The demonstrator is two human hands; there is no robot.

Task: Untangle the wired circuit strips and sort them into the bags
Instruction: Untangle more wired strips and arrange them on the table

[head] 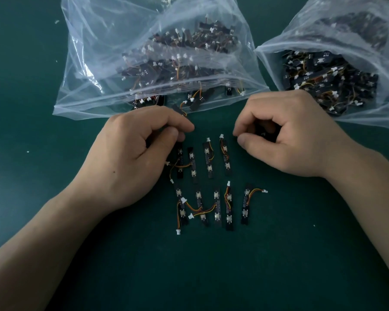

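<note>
As seen from the head camera, counting now: two clear plastic bags at the far side, left bag [112, 41] and right bag [355, 23], both stuffed with black wired strips, too many to count. Nine loose circuit strips [208, 159] flat between the two wrists: four in the far row, five in the near row, each with two buttons and a short wire to a white plug. Left hand [130, 158] curled, thumb and forefinger pinched narrow just beside the far row; cannot tell what sits between them. Right hand [285, 140] curled round a held strip [262, 132], dark with a white fleck, mostly hidden. Print on the strips too small to read. Underneath, dark green table [279, 265], a few white specks [56, 22].
</note>
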